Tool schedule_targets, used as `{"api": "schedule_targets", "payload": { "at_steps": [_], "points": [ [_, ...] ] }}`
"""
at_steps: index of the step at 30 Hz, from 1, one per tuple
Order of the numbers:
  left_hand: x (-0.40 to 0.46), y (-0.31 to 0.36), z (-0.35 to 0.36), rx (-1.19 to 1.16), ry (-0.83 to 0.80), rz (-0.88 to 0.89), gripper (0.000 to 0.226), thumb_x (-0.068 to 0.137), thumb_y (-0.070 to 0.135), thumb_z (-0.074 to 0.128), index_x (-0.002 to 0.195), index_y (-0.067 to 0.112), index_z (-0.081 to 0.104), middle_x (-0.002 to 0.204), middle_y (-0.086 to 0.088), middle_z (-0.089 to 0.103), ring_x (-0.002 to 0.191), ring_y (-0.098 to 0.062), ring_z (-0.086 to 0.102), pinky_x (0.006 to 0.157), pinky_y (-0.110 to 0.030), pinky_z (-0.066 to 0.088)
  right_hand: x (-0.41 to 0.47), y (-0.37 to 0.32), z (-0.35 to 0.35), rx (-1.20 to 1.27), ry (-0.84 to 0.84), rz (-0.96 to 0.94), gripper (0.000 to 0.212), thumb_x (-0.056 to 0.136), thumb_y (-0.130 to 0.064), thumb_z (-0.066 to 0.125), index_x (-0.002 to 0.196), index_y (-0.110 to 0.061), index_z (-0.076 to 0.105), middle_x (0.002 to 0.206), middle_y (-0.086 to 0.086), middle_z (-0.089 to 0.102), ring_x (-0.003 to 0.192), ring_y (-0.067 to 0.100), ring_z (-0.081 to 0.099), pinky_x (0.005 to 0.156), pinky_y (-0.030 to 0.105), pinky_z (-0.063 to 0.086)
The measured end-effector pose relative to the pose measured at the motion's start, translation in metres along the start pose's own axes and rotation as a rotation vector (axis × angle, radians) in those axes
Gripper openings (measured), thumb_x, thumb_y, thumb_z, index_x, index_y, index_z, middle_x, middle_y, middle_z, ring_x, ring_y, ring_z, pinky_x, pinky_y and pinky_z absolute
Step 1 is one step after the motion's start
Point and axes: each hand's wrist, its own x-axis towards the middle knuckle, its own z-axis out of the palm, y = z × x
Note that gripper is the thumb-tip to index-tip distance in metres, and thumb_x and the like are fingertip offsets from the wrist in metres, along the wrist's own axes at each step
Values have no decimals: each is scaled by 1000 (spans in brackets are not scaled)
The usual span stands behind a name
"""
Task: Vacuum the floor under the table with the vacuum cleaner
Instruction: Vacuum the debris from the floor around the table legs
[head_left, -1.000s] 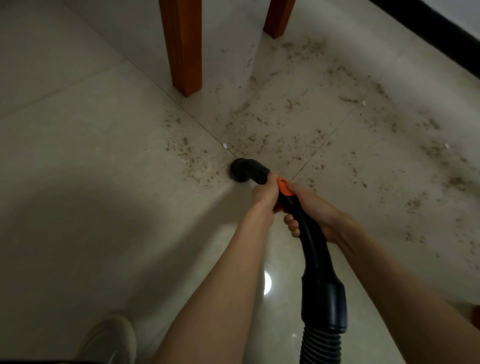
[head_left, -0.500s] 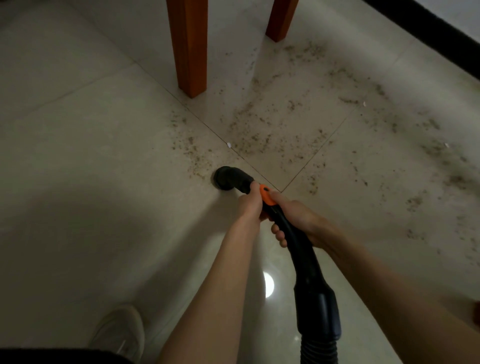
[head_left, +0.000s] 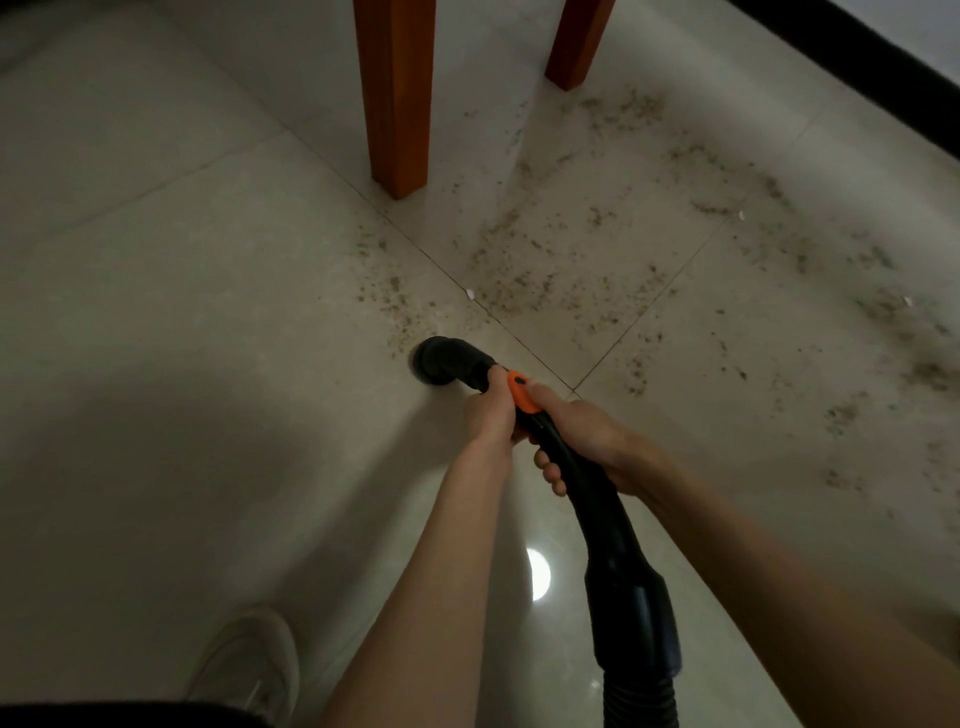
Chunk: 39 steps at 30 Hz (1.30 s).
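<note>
Both the left hand (head_left: 491, 415) and right hand (head_left: 582, 439) grip the vacuum cleaner's stiff black handle (head_left: 576, 478), probably light, its nozzle (head_left: 441, 358) at their ten o'clock.

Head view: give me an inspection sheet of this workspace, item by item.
Surface: pale tiled floor, glossy, with a light reflection near the arms.
Job's things: black vacuum nozzle down on the floor at the near edge of the dirt; orange button on the handle.
Clutter: brown crumbs spread across the tiles to the right.
Hands: left hand and right hand both grip the handle.
Cables: ribbed hose; no cord seen.
Surroundings: two wooden table legs, black skirting, white shoe.
</note>
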Motion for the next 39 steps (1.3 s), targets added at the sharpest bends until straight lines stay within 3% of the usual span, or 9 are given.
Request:
{"api": "schedule_targets", "payload": {
  "at_steps": [8,14,17,22,26,30,35,39],
  "points": [
    [11,22,30,62,-101,-45,37,97,39,42,107,5,55,93,-10,62,78,-20,60,62,-28,51,11,-8,-16,91,101,-18,67,97,-55,36,106,7,58,50,7,51,36,14,49,36,22,44],
    [21,29,47,81,-124,-50,39,98,39,41,112,5,54,97,-10,61,75,-18,59,57,-27,49,19,-12,-30,131,116,-35,60,97,-56,35,91,0,57,49,7,51,37,15,48,36,23,44],
    [26,32,55,94,-131,-65,42,98,39,41,118,4,53,110,-14,62,84,-22,60,62,-29,52,23,-12,-35,157,133,-35,62,97,-56,35,93,1,57,48,6,51,38,15,47,36,23,44],
    [29,35,67,147,-149,-83,43,97,39,42,120,4,53,114,-14,62,94,-25,61,68,-31,53,30,-11,-43,182,193,-9,62,97,-56,36,87,2,58,48,8,52,38,17,48,37,23,44],
    [34,40,73,192,-167,-61,41,98,37,42,120,4,51,109,-13,60,91,-24,59,67,-30,51,37,-11,-49,211,179,-16,68,96,-58,37,98,6,59,50,8,51,37,16,48,36,23,43],
    [41,43,73,235,-145,-18,39,97,38,43,115,5,53,100,-11,61,93,-25,60,80,-35,52,43,-14,-49,301,108,-17,71,95,-58,39,110,8,59,52,7,48,37,15,47,35,24,43],
    [51,47,66,270,-93,16,39,95,38,45,114,5,55,82,-6,59,73,-18,58,65,-28,51,50,-20,-44,372,38,-13,64,97,-56,39,111,4,56,51,6,46,36,13,45,34,23,41],
    [55,52,62,320,-71,44,43,95,39,45,116,3,54,91,-9,60,82,-20,59,77,-32,52,54,-25,-41,376,15,-18,61,96,-57,40,105,1,56,51,5,46,36,13,44,35,22,40]
  ]
}}
